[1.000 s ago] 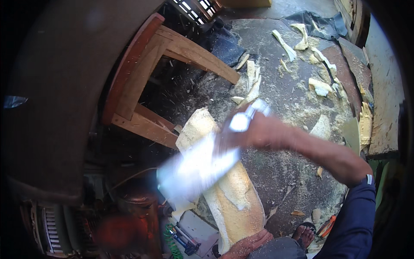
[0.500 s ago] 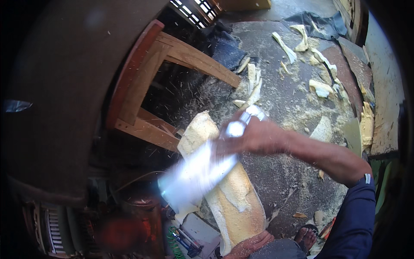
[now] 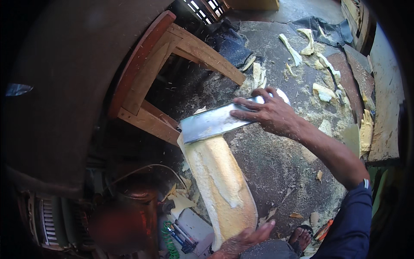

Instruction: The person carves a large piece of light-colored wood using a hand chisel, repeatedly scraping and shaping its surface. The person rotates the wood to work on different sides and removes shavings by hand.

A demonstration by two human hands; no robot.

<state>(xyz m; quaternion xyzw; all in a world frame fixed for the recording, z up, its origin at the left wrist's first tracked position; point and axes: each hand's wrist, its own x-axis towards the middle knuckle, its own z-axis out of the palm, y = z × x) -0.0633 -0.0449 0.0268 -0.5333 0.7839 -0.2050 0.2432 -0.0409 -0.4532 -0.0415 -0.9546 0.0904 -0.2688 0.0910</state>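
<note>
A rough woodworking workshop: pale wood shavings point(image 3: 317, 88) and sawdust litter the dark floor point(image 3: 276, 159), a bare timber frame point(image 3: 172, 64) stands nearby, and a freshly hewn plank point(image 3: 222, 185) lies among scraps.

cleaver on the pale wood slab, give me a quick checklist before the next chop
1. Right hand grip on the broad steel cleaver: ok, fingers wrapped over the handle end.
2. Blade placement: ok, the edge rests at the far end of the long pale yellow wood slab.
3. Left hand away from the blade: ok, it steadies the slab's near end, far from the cleaver.
4. Foot in the sandal out of the chopping line: ok, off to the right of the slab.
5. Slab stable on the ground: cannot tell, its underside is hidden.
6. Footing: not ok, pale wood chips and sawdust litter the ground.
</note>
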